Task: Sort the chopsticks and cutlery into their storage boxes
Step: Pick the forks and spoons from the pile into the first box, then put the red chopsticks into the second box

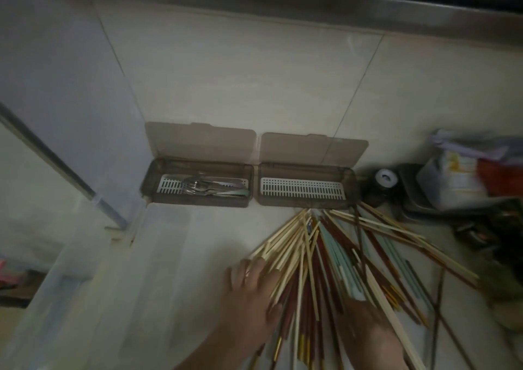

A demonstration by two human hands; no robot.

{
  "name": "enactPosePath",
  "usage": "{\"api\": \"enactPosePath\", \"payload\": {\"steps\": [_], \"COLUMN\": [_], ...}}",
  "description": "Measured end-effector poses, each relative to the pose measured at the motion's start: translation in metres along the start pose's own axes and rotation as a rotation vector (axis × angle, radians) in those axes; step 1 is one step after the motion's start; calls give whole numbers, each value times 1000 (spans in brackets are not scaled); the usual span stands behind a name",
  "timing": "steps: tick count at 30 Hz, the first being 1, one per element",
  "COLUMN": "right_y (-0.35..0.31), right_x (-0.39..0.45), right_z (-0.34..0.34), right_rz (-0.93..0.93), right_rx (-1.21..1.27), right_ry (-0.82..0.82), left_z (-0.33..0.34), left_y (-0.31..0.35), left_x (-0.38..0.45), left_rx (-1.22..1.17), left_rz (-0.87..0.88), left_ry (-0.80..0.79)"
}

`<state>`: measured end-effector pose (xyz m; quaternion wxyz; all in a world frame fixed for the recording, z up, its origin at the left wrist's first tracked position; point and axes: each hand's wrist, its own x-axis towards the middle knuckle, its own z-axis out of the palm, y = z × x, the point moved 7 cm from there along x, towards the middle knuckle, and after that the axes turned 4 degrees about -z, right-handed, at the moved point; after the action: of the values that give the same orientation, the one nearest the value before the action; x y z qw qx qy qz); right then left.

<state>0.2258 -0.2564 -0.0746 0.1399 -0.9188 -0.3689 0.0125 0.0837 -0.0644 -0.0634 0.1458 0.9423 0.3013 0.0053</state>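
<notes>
Where dim: pale tiled counter (254,86).

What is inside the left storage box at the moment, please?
The left storage box holds metal cutlery lying on a white slotted tray. What lies beneath the cutlery and under the tray is hidden.

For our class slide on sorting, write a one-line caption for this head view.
Both hands rest on fanned chopsticks before two open boxes: cutlery in the left, right empty.
</notes>
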Motion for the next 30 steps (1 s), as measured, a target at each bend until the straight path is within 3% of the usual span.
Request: {"api": "enactPosePath", "payload": {"steps": [3, 7, 12, 19, 23, 26, 30], "right_y": [-9, -6, 20, 74, 97, 96, 64], "right_x": [9, 25, 38, 46, 52, 60, 98], "right_z": [8, 19, 37, 28, 24, 14, 9], "right_rz": [-1, -70, -135, -169, -234, -252, -158], "right_rx": [-82, -186, -264, -174, -206, -172, -154], "right_ry": [-46, -101, -157, -193, -232, -175, -247], "left_z": [20, 35, 50, 56, 53, 49, 44], "left_y": [21, 47, 59, 47, 23, 5, -5], "left_x": [-3, 3, 15, 16, 6, 1, 4], "left_rx": [-15, 25, 56, 58, 64, 106, 81], "left_rz": [-96, -71, -58, -97, 10, 91, 79], "left_ry": [-115, -217, -179, -169, -161, -166, -165]}}
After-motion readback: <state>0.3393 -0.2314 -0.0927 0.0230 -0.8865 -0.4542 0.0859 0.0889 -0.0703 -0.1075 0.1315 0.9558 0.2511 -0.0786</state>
